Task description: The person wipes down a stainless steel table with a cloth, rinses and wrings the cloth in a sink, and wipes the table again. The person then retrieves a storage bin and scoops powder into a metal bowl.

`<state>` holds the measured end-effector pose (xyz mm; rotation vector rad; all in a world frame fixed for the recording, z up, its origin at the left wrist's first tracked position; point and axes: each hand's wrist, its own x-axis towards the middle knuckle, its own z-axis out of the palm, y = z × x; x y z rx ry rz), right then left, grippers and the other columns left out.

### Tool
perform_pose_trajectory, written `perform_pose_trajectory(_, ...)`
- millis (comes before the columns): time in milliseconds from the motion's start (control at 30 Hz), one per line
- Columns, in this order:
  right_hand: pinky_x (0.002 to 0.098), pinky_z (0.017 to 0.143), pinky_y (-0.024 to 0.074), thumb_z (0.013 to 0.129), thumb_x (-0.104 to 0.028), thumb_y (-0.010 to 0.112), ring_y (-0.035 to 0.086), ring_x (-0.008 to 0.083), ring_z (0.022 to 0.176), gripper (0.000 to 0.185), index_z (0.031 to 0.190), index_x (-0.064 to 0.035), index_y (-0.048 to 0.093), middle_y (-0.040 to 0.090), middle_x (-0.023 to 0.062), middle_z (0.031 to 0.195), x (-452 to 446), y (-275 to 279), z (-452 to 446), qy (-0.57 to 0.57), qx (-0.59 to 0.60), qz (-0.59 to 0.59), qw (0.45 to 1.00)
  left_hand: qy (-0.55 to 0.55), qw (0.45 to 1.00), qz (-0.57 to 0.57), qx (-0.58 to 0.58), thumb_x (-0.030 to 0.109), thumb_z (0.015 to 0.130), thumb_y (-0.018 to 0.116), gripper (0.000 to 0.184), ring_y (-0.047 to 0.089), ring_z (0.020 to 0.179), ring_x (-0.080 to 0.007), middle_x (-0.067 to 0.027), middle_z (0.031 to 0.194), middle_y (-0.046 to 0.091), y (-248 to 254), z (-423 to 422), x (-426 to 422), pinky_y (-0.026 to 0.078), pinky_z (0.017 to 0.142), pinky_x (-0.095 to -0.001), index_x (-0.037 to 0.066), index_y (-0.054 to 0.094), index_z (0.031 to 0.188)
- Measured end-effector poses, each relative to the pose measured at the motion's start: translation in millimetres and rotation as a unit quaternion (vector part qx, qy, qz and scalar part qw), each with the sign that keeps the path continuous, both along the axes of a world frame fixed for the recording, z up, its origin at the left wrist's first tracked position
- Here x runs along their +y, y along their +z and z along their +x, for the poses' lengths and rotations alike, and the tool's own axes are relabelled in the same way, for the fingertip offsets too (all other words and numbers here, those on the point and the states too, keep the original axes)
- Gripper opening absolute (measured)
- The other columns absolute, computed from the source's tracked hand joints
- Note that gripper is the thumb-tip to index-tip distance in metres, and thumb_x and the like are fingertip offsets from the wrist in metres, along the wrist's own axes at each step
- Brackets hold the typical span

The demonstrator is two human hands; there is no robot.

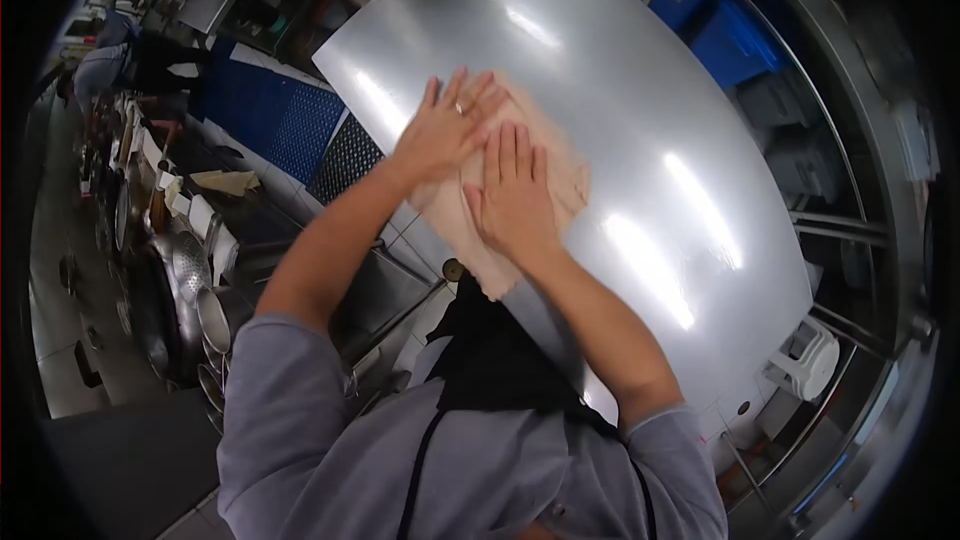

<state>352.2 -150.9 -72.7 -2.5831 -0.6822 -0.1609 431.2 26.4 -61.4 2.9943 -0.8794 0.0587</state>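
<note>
A pale beige cloth (pixel 561 162) lies spread on the stainless steel table (pixel 660 120), and its near end hangs past the edge toward my apron. My left hand (pixel 445 135), with a ring on one finger, rests flat on the cloth's left side, fingers spread. To its right, my right hand (pixel 518 200) presses flat on the cloth with fingers stretched forward. Neither hand grips the cloth. What lies under the palms is hidden.
Pots and pans (pixel 185 270) crowd the left side. Another person (pixel 105 65) bends over at the upper left, near a blue floor mat (pixel 265 105). Blue bins (pixel 735 45) stand beyond the table; a white plastic stool (pixel 808 360) is at the lower right.
</note>
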Motion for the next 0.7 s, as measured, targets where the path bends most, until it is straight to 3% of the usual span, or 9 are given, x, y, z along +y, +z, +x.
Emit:
perform_pose_trajectory(133,0.0588,0.118,0.0179,0.097,-0.043,0.048,0.024,0.0443,0.147,0.076,0.149,0.0101,0.031,0.031,0.0294,0.155,55,-14,97,0.001,-0.043,0.002,0.999,0.025,0.997,0.009,-0.072,0.036,0.102,0.045,0.058,0.017,0.15,-0.0432,-0.0168,0.163,0.023,-10,93,51,0.019,0.118,-0.0613,0.024,0.031,0.157)
perform_pose_trajectory(233,0.0559,0.119,0.0184,0.096,-0.042,0.049,0.026,0.0428,0.146,0.077,0.15,0.0094,0.031,0.032,0.0288,0.155,85,-15,154,-0.023,-0.077,-0.008,0.997,0.054,0.985,-0.089,-0.141,0.031,0.1,0.047,0.054,0.017,0.149,-0.0453,-0.0174,0.162,0.024,-19,145,74,0.021,0.119,-0.0564,0.021,0.04,0.152)
perform_pose_trajectory(300,0.0541,0.118,0.0198,0.096,-0.04,0.051,0.029,0.0417,0.144,0.072,0.148,0.0076,0.036,0.036,0.0258,0.153,94,-20,168,-0.036,-0.105,-0.002,0.994,0.057,0.972,-0.108,-0.2,0.027,0.096,0.052,0.046,0.032,0.139,-0.0455,-0.019,0.15,0.039,-17,151,73,0.031,0.113,-0.0526,0.017,0.051,0.141)
perform_pose_trajectory(333,0.0533,0.118,0.0205,0.095,-0.039,0.051,0.031,0.0412,0.143,0.07,0.146,0.0068,0.038,0.038,0.0243,0.152,96,-22,167,-0.04,-0.116,0.0,0.992,0.061,0.965,-0.118,-0.226,0.024,0.094,0.054,0.042,0.039,0.135,-0.0456,-0.0198,0.145,0.046,-15,147,73,0.036,0.111,-0.0507,0.014,0.057,0.135)
perform_pose_trajectory(433,0.0504,0.113,0.0307,0.093,-0.029,0.059,0.043,0.0383,0.132,0.053,0.134,0.0023,0.051,0.051,0.019,0.139,71,-13,141,0.035,-0.092,0.035,0.994,0.073,0.99,-0.103,-0.061,0.017,0.086,0.059,0.028,0.054,0.11,-0.0418,-0.0173,0.118,0.059,-1,110,65,0.045,0.094,-0.0492,0.009,0.062,0.113)
perform_pose_trajectory(500,0.0471,0.106,0.0375,0.087,-0.017,0.066,0.049,0.036,0.121,0.04,0.122,-0.0008,0.058,0.057,0.0154,0.127,49,2,108,0.081,-0.076,0.083,0.99,0.024,0.973,-0.214,-0.081,0.012,0.08,0.062,0.023,0.056,0.094,-0.0399,-0.0165,0.104,0.06,-13,66,59,0.046,0.084,-0.0485,0.007,0.06,0.102)
perform_pose_trajectory(633,0.045,0.102,0.0412,0.084,-0.014,0.067,0.051,0.0354,0.116,0.039,0.12,-0.0012,0.059,0.057,0.0155,0.126,8,8,26,0.131,-0.038,0.073,0.988,0.048,0.965,-0.249,-0.06,0.011,0.078,0.062,0.027,0.056,0.1,-0.04,-0.0187,0.11,0.059,-14,-62,21,0.046,0.086,-0.0482,0.005,0.059,0.104)
perform_pose_trajectory(700,0.0446,0.102,0.0417,0.084,-0.015,0.066,0.051,0.0356,0.115,0.039,0.12,-0.0011,0.058,0.057,0.0158,0.126,5,14,20,0.13,-0.04,0.073,0.988,0.075,0.966,-0.244,-0.039,0.01,0.08,0.061,0.027,0.055,0.101,-0.0397,-0.0185,0.111,0.058,-9,-60,19,0.046,0.087,-0.0485,0.004,0.058,0.105)
